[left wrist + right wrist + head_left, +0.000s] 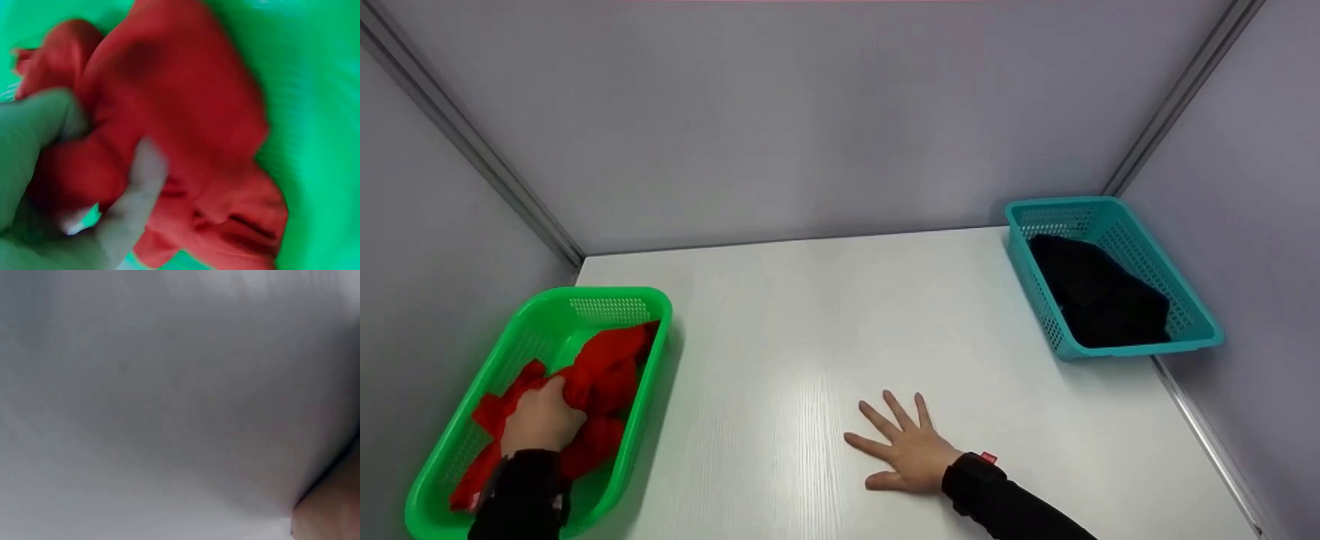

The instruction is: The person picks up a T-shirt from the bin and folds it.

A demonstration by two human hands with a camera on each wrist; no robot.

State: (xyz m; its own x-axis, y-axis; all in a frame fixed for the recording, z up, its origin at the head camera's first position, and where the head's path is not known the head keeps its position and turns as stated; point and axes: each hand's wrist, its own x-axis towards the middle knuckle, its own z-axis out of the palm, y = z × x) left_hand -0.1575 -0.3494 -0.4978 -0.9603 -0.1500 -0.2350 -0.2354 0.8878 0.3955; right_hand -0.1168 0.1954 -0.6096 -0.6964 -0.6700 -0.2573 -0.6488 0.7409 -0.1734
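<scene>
My left hand [542,421] reaches down into a green basket [607,307] at the left and grips a red cloth [611,367]. In the left wrist view, thumb and fingers [143,185] pinch a bunched fold of the red cloth [185,95], which lies crumpled against the green plastic. Palm down on the white table, my right hand [915,454] rests with its fingers spread and nothing in it. Only a bit of that hand [326,517] shows at the lower right corner of the right wrist view, beside the blurred pale tabletop.
At the back right of the white table [810,322] stands a teal basket [1144,259] with black cloth [1099,292] in it. Grey panels [810,127] close off the back and both sides.
</scene>
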